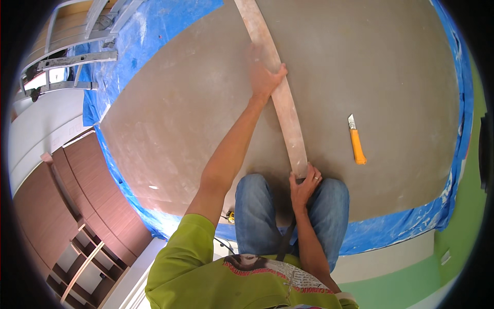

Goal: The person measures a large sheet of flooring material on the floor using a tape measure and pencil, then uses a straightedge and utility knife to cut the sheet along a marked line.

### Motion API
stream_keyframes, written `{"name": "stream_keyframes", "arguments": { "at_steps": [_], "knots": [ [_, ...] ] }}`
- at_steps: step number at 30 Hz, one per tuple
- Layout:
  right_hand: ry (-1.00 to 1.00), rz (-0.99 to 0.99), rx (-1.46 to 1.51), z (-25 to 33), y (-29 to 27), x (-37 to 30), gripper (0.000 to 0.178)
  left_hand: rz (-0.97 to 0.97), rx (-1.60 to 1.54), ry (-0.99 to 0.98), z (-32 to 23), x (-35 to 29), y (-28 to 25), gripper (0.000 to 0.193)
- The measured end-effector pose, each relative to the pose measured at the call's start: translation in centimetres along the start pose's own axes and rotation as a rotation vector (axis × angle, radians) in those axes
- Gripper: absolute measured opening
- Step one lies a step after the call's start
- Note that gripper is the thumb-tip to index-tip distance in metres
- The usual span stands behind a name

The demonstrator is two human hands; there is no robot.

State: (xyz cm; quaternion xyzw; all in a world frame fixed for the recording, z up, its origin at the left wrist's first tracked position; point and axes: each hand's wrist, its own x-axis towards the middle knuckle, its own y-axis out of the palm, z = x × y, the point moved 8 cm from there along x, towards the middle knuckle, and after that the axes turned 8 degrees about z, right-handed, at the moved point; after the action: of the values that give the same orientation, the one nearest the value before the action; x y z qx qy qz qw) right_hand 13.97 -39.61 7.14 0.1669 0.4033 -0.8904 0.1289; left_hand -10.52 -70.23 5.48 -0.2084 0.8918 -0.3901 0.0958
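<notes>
A long, narrow wooden strip [289,118], pale and worn, lies across a large brown board [195,103] and runs from near my knees to the far edge of view. My left hand [265,81] grips it farther out, thumb over its right edge; the fingers at the left edge are smeared by motion. At the near end, between my knees, my right hand [304,186] closes around the strip's tip. To the right, apart from both hands, rests a utility knife [357,144] with an orange handle and its blade out.
Blue plastic sheeting [146,38] borders the board. A metal ladder [77,59] stands at the far left. Beside my left knee sits a yellow and black tape measure [231,217]. Brown cabinets [92,190] are at the left, a green wall [473,206] at the right.
</notes>
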Motion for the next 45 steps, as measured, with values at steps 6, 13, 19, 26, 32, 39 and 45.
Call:
{"name": "stream_keyframes", "arguments": {
  "at_steps": [6, 13, 19, 26, 32, 39, 45],
  "knots": [
    [-0.001, -0.006, 0.007, -0.2, 0.0, 0.1, 0.069, 0.035, -0.044, -0.049, 0.0, -0.1, 0.2, 0.09],
    [0.002, 0.001, -0.001, -0.1, 0.1, 0.1, 0.068, 0.028, -0.027, -0.051, 0.2, -0.1, 0.0, 0.088],
    [0.004, -0.002, 0.008, -0.2, 0.2, 0.2, 0.069, 0.02, -0.036, -0.04, 0.3, -0.1, 0.2, 0.088],
    [0.001, -0.001, -0.007, -0.1, 0.3, 0.2, 0.07, 0.002, -0.028, -0.005, 0.6, -0.2, 0.2, 0.087],
    [-0.023, -0.014, -0.016, 0.0, 0.4, -0.1, 0.07, -0.002, -0.043, -0.001, 0.6, -0.2, 0.2, 0.086],
    [-0.018, 0.007, -0.012, -0.6, 0.2, 0.1, 0.068, -0.107, -0.074, 0.18, 0.4, -0.6, 1.0, 0.086],
    [-0.008, 0.005, -0.008, -0.9, 0.4, 0.2, 0.067, -0.142, 0.004, 0.23, -0.1, -0.4, 0.6, 0.086]
  ]
}}
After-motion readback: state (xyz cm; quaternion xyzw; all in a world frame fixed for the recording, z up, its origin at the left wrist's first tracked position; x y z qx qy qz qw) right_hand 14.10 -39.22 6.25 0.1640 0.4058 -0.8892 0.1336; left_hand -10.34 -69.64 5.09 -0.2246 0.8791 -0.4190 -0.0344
